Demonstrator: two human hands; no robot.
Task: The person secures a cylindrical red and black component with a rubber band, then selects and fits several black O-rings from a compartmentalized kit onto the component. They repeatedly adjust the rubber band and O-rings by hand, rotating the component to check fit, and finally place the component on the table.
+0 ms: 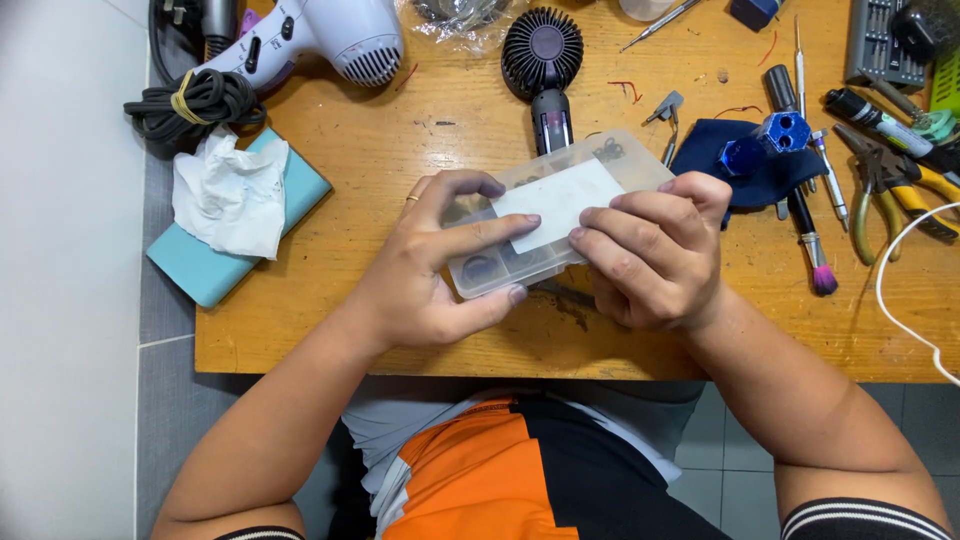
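Clear plastic box (560, 212) between left hand (440, 265) and right hand (655, 255); each grip pinching box end.

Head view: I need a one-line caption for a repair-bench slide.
Both hands, left hand and right hand, hold a clear compartment box above a tool-strewn wooden table.

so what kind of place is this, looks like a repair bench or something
Probably a small home repair bench: a worn wooden table with pliers, a rack of screwdriver bits, and a handheld fan. Both hands hold a clear compartment box.
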